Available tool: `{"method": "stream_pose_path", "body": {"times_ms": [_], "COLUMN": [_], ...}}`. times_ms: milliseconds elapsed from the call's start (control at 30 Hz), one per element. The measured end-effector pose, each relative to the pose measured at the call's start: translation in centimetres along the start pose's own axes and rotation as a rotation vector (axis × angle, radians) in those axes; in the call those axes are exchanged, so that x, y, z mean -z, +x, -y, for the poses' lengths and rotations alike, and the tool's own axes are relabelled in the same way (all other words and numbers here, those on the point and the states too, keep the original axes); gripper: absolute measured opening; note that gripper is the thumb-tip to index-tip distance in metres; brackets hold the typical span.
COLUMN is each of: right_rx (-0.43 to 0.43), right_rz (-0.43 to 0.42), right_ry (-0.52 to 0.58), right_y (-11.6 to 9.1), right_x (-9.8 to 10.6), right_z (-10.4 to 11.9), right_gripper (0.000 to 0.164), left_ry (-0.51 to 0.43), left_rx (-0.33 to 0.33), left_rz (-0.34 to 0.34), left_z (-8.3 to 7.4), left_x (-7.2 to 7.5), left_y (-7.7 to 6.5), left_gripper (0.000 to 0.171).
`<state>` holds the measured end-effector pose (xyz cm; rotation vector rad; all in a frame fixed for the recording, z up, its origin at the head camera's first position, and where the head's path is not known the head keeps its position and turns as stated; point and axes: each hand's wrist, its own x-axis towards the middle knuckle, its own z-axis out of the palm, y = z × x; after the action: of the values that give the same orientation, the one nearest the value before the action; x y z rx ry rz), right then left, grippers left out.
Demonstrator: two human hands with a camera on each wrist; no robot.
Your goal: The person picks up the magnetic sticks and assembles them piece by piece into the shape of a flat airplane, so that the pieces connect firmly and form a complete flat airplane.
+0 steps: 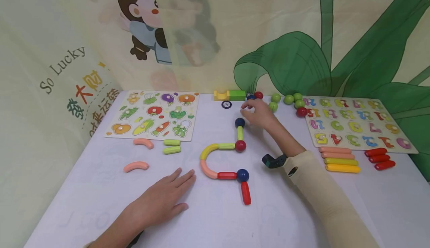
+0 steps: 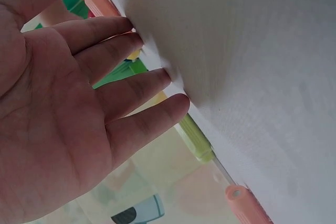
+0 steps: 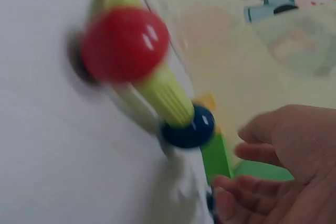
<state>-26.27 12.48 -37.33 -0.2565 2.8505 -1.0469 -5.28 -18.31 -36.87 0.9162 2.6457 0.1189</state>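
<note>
A chain of magnetic rods and balls lies on the table: a blue ball (image 1: pixel 240 122), short green rods (image 1: pixel 226 146), a red ball (image 1: pixel 240 145), a yellow curved rod (image 1: pixel 209 151), a pink curved rod (image 1: pixel 208 170), a red rod (image 1: pixel 227 175), a second blue ball (image 1: pixel 243 175) and another red rod (image 1: pixel 246 193). My right hand (image 1: pixel 258 114) is above and right of the chain's far blue ball, fingers loosely bent around nothing. Left of the curve, my left hand (image 1: pixel 161 199) rests with fingers spread, its fingertips at the white surface in the left wrist view.
Puzzle boards stand at left (image 1: pixel 154 115) and right (image 1: pixel 356 124). Green balls (image 1: pixel 288 99) and yellow and green blocks (image 1: pixel 237 95) line the back. Loose pink curved rods (image 1: pixel 136 166) and green rods (image 1: pixel 172 149) lie left; yellow rods (image 1: pixel 342 168) and red rods (image 1: pixel 379 158) lie right.
</note>
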Motion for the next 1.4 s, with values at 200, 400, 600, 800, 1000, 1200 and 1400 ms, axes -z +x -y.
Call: {"method": "stream_pose_path", "body": {"times_ms": [200, 400, 600, 800, 1000, 1200, 1400], "right_rx": [0.056, -0.034, -0.103, -0.03, 0.103, 0.216, 0.352], "right_rz": [-0.118, 0.028, 0.062, 0.249, 0.408, 0.561, 0.426], "right_ry": [-0.286, -0.51, -0.625, -0.517, -0.261, -0.028, -0.034], "right_y": [3.4, 3.9, 1.0, -5.8, -13.5, -19.1, -20.7], "right_x": [2.6, 3.1, 1.9, 1.0, 0.7, -0.8, -3.3], "right_z": [-1.3, -1.2, -0.3, 0.7, 1.0, 1.1, 1.3], "right_gripper": [0.034, 0.03, 0.027, 0.016, 0.023, 0.048, 0.04], "left_ry": [-0.007, 0.007, 0.018, -0.006, 0.002, 0.001, -0.01], "left_rx": [0.003, -0.007, -0.007, 0.001, 0.008, 0.023, 0.022], "left_rz": [0.005, 0.005, 0.002, 0.005, 0.004, 0.016, 0.006], "left_z": [0.0, 0.0, 0.0, -0.2, -0.2, -0.2, -0.4], "left_x": [0.0, -0.1, 0.0, 0.0, 0.0, 0.1, 0.0], "left_y": [0.0, 0.0, 0.1, 0.1, 0.0, 0.0, 0.0], "left_gripper": [0.071, 0.071, 0.071, 0.07, 0.071, 0.071, 0.071]}}
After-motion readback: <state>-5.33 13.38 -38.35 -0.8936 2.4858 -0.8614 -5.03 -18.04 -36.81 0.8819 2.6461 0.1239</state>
